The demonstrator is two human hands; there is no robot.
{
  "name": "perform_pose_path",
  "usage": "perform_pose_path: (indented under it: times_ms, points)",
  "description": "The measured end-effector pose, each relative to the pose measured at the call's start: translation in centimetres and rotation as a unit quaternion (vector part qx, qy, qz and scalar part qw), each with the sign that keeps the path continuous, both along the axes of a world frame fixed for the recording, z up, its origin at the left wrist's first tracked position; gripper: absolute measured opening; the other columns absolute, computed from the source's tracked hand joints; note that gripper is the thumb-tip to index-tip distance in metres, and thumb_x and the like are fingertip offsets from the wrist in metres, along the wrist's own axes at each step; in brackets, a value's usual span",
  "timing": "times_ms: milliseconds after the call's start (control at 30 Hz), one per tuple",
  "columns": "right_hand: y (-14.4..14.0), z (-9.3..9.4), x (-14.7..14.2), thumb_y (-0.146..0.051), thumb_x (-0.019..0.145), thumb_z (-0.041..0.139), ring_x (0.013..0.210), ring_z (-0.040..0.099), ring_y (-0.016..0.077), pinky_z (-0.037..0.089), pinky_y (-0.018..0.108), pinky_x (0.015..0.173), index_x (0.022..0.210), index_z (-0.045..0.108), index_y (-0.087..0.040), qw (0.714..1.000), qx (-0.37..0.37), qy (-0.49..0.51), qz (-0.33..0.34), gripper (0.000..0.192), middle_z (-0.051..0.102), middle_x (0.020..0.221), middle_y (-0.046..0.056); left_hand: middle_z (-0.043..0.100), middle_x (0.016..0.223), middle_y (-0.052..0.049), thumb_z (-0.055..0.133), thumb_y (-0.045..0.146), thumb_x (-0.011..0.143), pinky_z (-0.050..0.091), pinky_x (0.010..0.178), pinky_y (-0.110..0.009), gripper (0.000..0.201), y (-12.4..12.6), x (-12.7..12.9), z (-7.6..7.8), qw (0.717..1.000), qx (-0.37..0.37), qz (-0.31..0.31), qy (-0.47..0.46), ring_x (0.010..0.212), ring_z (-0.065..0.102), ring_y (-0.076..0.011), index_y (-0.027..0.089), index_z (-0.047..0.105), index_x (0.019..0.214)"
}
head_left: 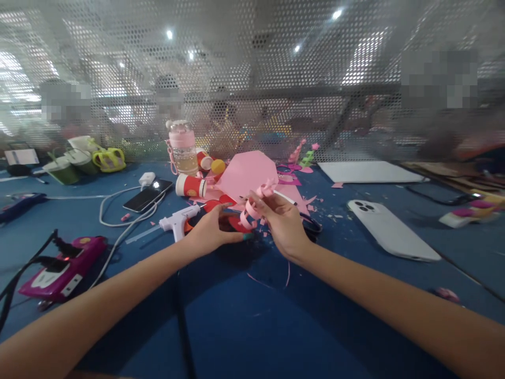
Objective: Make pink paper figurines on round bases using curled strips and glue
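A curled strip of pink paper hangs in a spiral from my right hand, its upper end pinched between thumb and fingers. To the left of the spiral, my left hand has thumb and forefinger spread apart, with nothing seen between them. A white glue gun lies just beyond my left wrist, a clear glue stick at its back end. Red pieces lie behind my left fingers, partly hidden. A large pink paper sheet is beyond both hands.
A pink-topped bottle and red-and-white paper cups stand or lie behind. Phones lie left and right. A magenta power strip and white cables are at left. A perforated screen bounds the table.
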State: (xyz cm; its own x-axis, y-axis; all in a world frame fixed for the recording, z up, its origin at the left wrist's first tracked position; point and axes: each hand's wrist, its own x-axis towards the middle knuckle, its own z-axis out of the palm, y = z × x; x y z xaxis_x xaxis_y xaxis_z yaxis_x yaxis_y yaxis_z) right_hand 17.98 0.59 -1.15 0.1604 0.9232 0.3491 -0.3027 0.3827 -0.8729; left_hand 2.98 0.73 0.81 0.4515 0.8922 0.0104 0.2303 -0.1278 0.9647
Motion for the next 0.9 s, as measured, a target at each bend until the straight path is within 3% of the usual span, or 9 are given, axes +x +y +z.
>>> perform_pose_path:
  times_ms: [133,267,400,533,900]
  points:
    - [0.2,-0.3,0.1,-0.035,0.058,0.071,0.063,0.060,0.0124,0.050,0.032,0.065,0.073,0.062,-0.024,0.998,-0.035,0.038,0.020,0.021,0.066,0.070,-0.004,0.064,0.097,-0.010,0.067,0.004,0.054,0.045,0.083,-0.035,0.050,-0.8,1.0,0.0,0.986,-0.108,0.035,-0.120,0.088,0.061,-0.0198,0.011,0.052,0.101]
    - [0.4,-1.1,0.3,-0.028,0.056,0.074,0.062,0.061,0.0111,0.050,0.030,0.067,0.072,0.061,-0.023,0.997,-0.042,0.053,0.033,0.021,0.066,0.067,-0.005,0.063,0.101,-0.006,0.060,-0.003,0.057,0.046,0.080,-0.030,0.044,-1.3,1.5,-0.3,0.964,-0.150,0.114,-0.189,0.081,0.062,-0.0142,0.013,0.055,0.098]
    - [0.5,-1.6,0.5,-0.026,0.057,0.074,0.067,0.063,0.0117,0.050,0.029,0.069,0.076,0.061,-0.024,0.997,-0.047,0.054,0.029,0.023,0.067,0.071,-0.005,0.067,0.080,-0.002,0.057,-0.005,0.060,0.047,0.078,-0.027,0.040,-1.1,1.5,-0.9,0.950,-0.163,0.158,-0.215,0.070,0.063,-0.0108,0.012,0.054,0.097]
    - [0.5,-1.6,0.6,-0.028,0.058,0.073,0.072,0.062,0.0135,0.049,0.032,0.074,0.079,0.062,-0.021,0.997,-0.072,0.024,0.024,0.025,0.067,0.076,-0.002,0.068,0.071,0.000,0.059,-0.006,0.059,0.049,0.076,-0.029,0.044,-1.0,1.4,-1.3,0.959,-0.149,0.132,-0.204,0.066,0.064,-0.0114,0.012,0.053,0.099]
    - [0.8,-1.4,0.5,-0.029,0.051,0.076,0.070,0.061,0.0140,0.049,0.032,0.073,0.067,0.058,-0.020,0.993,-0.116,0.035,0.003,0.025,0.065,0.072,-0.003,0.070,0.080,-0.005,0.063,-0.004,0.058,0.049,0.083,-0.036,0.050,-0.9,1.3,-1.7,0.970,-0.116,0.108,-0.185,0.078,0.066,-0.0177,0.012,0.052,0.103]
